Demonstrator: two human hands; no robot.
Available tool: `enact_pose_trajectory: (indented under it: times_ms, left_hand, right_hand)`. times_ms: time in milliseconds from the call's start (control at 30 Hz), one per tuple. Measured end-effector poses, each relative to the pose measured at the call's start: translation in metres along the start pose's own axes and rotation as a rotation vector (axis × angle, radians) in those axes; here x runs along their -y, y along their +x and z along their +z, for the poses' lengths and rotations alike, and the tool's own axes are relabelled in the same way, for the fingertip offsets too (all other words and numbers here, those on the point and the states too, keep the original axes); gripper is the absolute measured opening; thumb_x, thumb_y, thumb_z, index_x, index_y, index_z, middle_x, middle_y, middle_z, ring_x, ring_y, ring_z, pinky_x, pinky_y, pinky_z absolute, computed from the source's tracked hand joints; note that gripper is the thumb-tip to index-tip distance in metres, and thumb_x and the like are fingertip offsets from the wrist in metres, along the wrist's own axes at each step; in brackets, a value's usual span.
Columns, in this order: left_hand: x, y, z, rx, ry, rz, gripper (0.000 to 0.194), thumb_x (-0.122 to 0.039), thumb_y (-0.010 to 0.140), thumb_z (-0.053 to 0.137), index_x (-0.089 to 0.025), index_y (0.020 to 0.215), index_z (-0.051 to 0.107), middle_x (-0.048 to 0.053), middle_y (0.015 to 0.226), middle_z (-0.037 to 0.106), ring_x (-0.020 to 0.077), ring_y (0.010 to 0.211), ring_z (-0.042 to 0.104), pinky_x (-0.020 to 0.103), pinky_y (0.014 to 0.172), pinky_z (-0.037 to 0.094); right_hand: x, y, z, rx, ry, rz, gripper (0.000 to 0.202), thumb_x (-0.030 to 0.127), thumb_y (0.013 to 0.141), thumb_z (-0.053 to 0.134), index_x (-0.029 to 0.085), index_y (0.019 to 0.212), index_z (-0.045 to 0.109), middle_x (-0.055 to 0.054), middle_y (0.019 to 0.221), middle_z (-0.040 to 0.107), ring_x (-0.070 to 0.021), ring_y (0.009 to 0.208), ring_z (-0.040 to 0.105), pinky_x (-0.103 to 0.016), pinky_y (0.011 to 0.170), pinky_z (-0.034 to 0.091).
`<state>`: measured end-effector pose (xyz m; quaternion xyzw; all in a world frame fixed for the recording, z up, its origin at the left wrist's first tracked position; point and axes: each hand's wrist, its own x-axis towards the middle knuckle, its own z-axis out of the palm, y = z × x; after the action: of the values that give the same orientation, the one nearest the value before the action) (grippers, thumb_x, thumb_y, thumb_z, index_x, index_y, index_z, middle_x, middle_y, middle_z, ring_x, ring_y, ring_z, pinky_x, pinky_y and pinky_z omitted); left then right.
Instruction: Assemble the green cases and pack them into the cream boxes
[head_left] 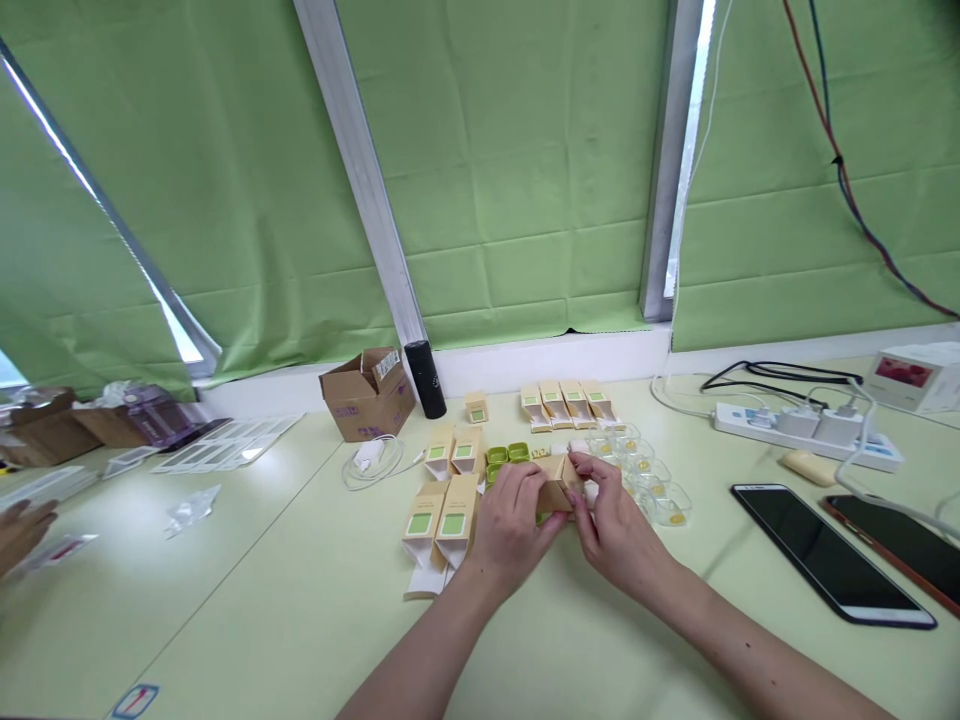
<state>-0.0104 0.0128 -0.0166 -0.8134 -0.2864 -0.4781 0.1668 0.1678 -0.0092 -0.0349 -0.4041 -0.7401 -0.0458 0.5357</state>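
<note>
Between both hands a small tan cardboard box [556, 484] is held above the table. My left hand [512, 515] grips its left side, and my right hand [609, 512] pinches its right edge. Left of my hands stand several tan boxes with green windows [454, 522], their white flaps open. Behind my hands are green square containers [507, 455]. Clear plastic cups with yellow bits inside [669, 506] are grouped to the right. Farther back, more open tan boxes [568, 402] form a row, and a single small box [476, 407] stands to their left.
At the back are a brown carton [369, 405] and a black cylinder [425, 380]. A white cable [372, 461] lies coiled in front. Rightward are a power strip [810, 430] and phones [832, 552]. Another person's hand [24, 530] is at the far left.
</note>
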Motion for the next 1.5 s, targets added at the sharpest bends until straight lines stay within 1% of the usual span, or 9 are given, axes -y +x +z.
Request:
enact_pose_trajectory:
  times_ms: [300,400,533,633,833,933,1033,1200,1500]
  left_hand:
    - [0.001,0.000,0.000,-0.013,-0.051,-0.040,0.045,-0.025,0.084,0.082,-0.018,0.121,0.056,0.013,0.109,0.070,0.0289,0.100,0.070,0.045,0.081,0.065]
    - [0.000,0.000,0.000,-0.004,-0.104,-0.095,0.048,-0.023,0.084,0.083,-0.019,0.123,0.056,0.012,0.112,0.070,0.0293,0.105,0.070,0.047,0.086,0.064]
    - [-0.002,-0.001,-0.001,0.027,-0.152,-0.162,0.050,-0.022,0.086,0.080,-0.020,0.128,0.053,0.012,0.114,0.069,0.0283,0.107,0.069,0.047,0.086,0.063]
    - [-0.003,0.000,-0.001,0.045,-0.185,-0.158,0.048,-0.022,0.091,0.075,-0.022,0.132,0.050,0.011,0.115,0.068,0.0265,0.105,0.067,0.045,0.086,0.062]
    - [-0.003,0.002,-0.003,0.122,-0.156,-0.155,0.033,-0.019,0.095,0.068,-0.024,0.127,0.058,0.011,0.116,0.064,0.0244,0.104,0.064,0.040,0.082,0.061]
    - [0.000,-0.001,-0.002,0.118,-0.147,-0.174,0.035,-0.015,0.095,0.066,-0.025,0.128,0.058,0.010,0.116,0.061,0.0238,0.105,0.063,0.038,0.082,0.061]
    - [0.003,-0.002,-0.001,0.104,-0.169,-0.193,0.042,-0.011,0.092,0.065,-0.024,0.130,0.055,0.010,0.116,0.061,0.0241,0.106,0.062,0.040,0.085,0.060]
    - [-0.001,0.002,-0.004,0.133,-0.168,-0.203,0.039,-0.012,0.094,0.065,-0.024,0.131,0.056,0.010,0.116,0.060,0.0244,0.106,0.062,0.040,0.085,0.060]
    - [-0.005,0.001,-0.007,0.198,-0.184,-0.242,0.061,-0.018,0.096,0.067,-0.028,0.153,0.046,0.009,0.116,0.057,0.0234,0.104,0.063,0.040,0.086,0.061]
  right_hand:
    - [-0.002,0.007,-0.010,0.006,0.111,0.105,0.018,0.023,0.110,0.034,0.022,0.128,0.034,-0.013,0.107,0.070,-0.0227,0.086,0.075,-0.039,0.070,0.063]
    - [-0.003,0.013,-0.015,-0.028,0.150,0.129,0.021,0.020,0.109,0.036,0.024,0.129,0.034,-0.014,0.114,0.070,-0.0229,0.096,0.075,-0.039,0.074,0.063]
    - [-0.011,0.024,-0.025,-0.191,0.090,0.042,0.029,0.014,0.104,0.045,0.026,0.130,0.041,-0.017,0.133,0.058,-0.0271,0.125,0.064,-0.053,0.096,0.061]
    - [-0.018,0.028,-0.031,-0.184,0.010,-0.069,0.035,0.008,0.100,0.047,0.027,0.129,0.049,-0.016,0.132,0.056,-0.0304,0.131,0.059,-0.059,0.102,0.058]
    - [0.009,0.017,-0.032,-0.150,0.052,-0.235,0.048,0.000,0.096,0.043,0.029,0.132,0.053,-0.015,0.127,0.062,-0.0299,0.124,0.064,-0.057,0.096,0.062]
    - [0.032,0.012,-0.027,-0.071,0.133,-0.307,0.050,-0.002,0.095,0.043,0.029,0.133,0.054,-0.010,0.112,0.069,-0.0256,0.106,0.070,-0.049,0.086,0.065]
    - [0.039,0.011,-0.025,-0.003,0.133,-0.259,0.046,0.000,0.097,0.044,0.025,0.135,0.054,-0.011,0.111,0.072,-0.0259,0.106,0.072,-0.047,0.086,0.066]
    - [0.025,0.015,-0.026,-0.032,0.069,-0.154,0.045,0.004,0.101,0.042,0.025,0.140,0.051,-0.013,0.129,0.072,-0.0269,0.125,0.069,-0.050,0.101,0.064]
    - [0.014,0.019,-0.024,-0.019,0.043,-0.063,0.043,0.007,0.104,0.040,0.025,0.142,0.048,-0.014,0.136,0.069,-0.0269,0.131,0.067,-0.051,0.105,0.062]
